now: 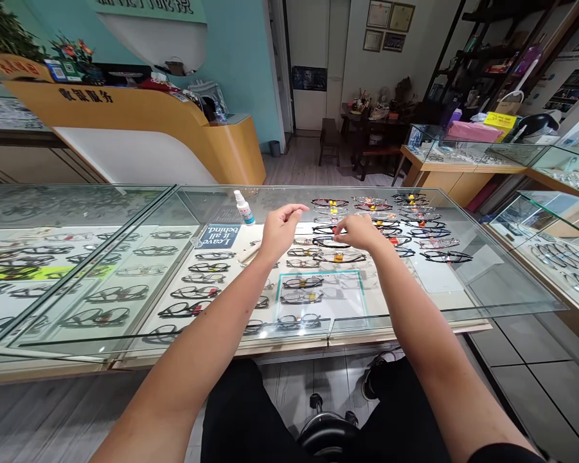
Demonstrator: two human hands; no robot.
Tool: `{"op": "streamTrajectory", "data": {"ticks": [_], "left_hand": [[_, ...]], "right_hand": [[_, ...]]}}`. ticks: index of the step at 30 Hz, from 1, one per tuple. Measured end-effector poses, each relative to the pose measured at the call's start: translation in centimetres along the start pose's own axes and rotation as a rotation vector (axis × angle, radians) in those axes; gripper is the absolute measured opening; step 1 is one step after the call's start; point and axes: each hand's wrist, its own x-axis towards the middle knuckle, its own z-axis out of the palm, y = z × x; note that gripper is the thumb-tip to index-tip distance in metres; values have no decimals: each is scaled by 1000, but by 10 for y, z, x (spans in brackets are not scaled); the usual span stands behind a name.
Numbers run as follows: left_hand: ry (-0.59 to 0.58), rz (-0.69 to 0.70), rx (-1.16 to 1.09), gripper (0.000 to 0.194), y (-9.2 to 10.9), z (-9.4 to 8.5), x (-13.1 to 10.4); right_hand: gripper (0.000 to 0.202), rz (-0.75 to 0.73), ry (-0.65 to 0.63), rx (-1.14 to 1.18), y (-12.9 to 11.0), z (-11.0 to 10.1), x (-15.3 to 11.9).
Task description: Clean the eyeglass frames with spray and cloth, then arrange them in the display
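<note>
Head view: a pair of dark, thin-rimmed eyeglasses [326,242] lies just below and left of the right hand [359,230], with its long axis running left to right, roughly crosswise to the forearms. The right hand is the nearer one; its bent fingers reach over the right end of this pair, though whether they touch it, I cannot tell. The right grip is curled and pointed leftward, and whether it is clenched on anything is hidden. The left hand [282,228] hangs to the left, its fingertips drawn together and aimed right; I cannot make out anything in that grip, nor whether it is fully closed.

Both hands are over a see-through glass tabletop [207,200] of a display case. Close by on the near side is a dark pair with an orange tag [340,256], and more frames crowd the far and right sides, leaving little room around the fingers. Nearer the body, a teal-bordered white sheet [349,292] bears further pairs. Left of the left hand stand a white spray bottle with a blue label [243,209] and, before it, a blue printed card [220,236].
</note>
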Motion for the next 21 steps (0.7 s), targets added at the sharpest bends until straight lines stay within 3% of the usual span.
{"op": "streamTrajectory", "data": {"ticks": [6,10,21], "left_hand": [[-20,29,14,34,2,0,-2],[-42,89,48,39,2,1,-5],[-38,233,112,24,9,7,-13]], "right_hand": [[44,69,202,70,-4,-1,2],[48,93,158,95,-10,5,5],[49,118,106,-34,-18,10,4]]}}
